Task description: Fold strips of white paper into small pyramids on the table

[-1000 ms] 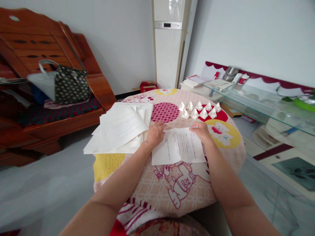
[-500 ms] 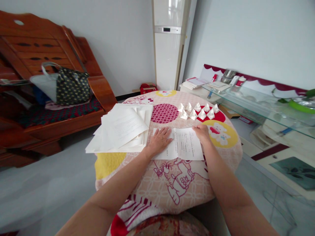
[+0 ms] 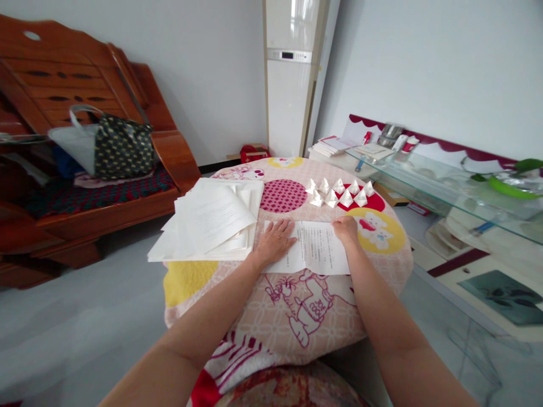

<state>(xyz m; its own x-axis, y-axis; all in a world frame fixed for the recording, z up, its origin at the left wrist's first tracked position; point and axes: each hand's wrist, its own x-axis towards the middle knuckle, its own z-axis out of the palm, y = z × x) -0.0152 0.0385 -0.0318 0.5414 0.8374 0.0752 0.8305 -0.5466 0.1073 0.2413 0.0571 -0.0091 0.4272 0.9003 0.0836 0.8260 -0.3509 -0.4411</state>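
A printed sheet of paper (image 3: 320, 249) with a crease down its middle lies on the cloth-covered round table (image 3: 254, 316). My left hand (image 3: 276, 242) rests flat on the sheet's left half, fingers stretched out. At the sheet's upper right corner, my right hand (image 3: 345, 229) has its fingers closed on the edge. Left of my left hand is a loose stack of white paper (image 3: 207, 220), with a printed sheet on top. Beyond my right hand stand several small folded white paper pieces (image 3: 345, 198) with pointed tops, in two rows.
A glass-topped stand (image 3: 445, 192) with cups and dishes runs along the right wall. To the left, a wooden bench (image 3: 178, 158) holds a patterned bag (image 3: 123, 147). A tall white cabinet-like unit (image 3: 288, 102) stands at the back.
Both hands stay in nearly the same places on the sheet. The right half of the sheet looks slightly lifted at the crease. The camera view has shifted a little.
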